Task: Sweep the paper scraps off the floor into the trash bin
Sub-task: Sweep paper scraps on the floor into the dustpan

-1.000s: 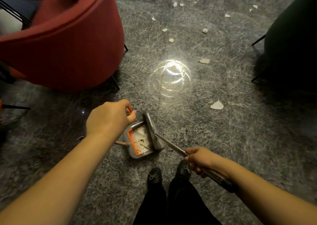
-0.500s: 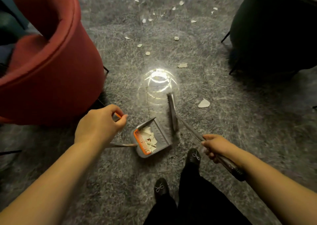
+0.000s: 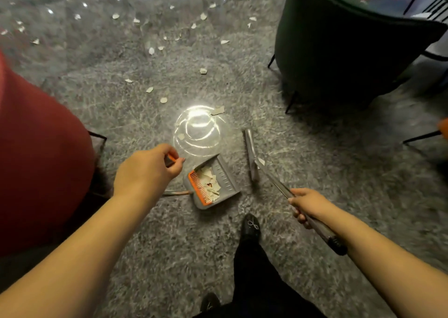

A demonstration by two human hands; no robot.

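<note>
While scraps [image 3: 164, 100] litter the floor [image 3: 315, 172], red chair [image 3: 36, 160] and green chair [image 3: 339, 51] flank it.

Grey dustpan [image 3: 219, 184] with orange comb, mottled grey floor [image 3: 315, 172], possibly dark-green chair [image 3: 339, 51]

Scene dim overall. Overhead light produces ringed glare on the glossy floor [image 3: 197, 130] at centre. Far scraps soft, slightly blurred. Wide-angle bending evident at frame edges.
</note>
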